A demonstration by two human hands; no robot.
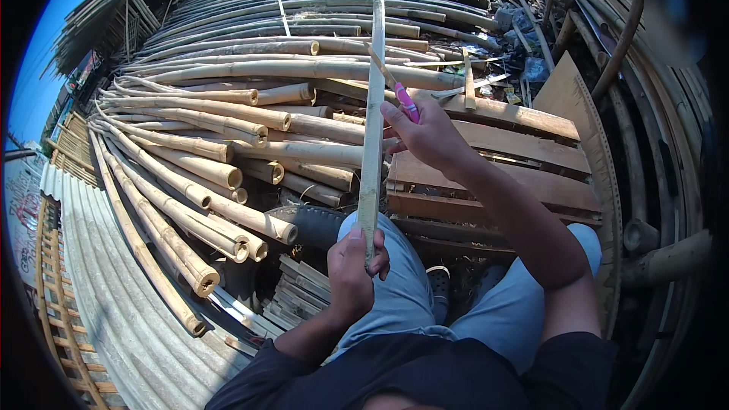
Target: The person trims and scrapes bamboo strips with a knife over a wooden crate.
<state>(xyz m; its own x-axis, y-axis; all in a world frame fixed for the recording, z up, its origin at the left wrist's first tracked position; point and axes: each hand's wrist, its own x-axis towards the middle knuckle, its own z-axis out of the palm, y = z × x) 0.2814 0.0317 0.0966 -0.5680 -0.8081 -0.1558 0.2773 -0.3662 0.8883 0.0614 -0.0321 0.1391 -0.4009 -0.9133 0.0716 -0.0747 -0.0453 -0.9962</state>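
Note:
A long, pale split bamboo strip [373, 129] stands nearly upright before me, its top running out of view. My left hand [352, 272] is closed around its lower end, just above my left thigh. Higher up, my right hand [427, 135] grips a knife [408, 103] by its pink handle. The narrow blade points up and to the left and meets or crosses the strip's right edge; whether it cuts in cannot be made out. The right thumb reaches toward the strip, close to or touching it.
Cut bamboo poles [228, 152] lie piled to the left and ahead, ends toward me. A slatted wooden bench [524, 144] stands at right, beside an upright board [581, 121]. Corrugated sheeting [129, 281] lies at left. Bundled strips [300, 292] rest near my left leg.

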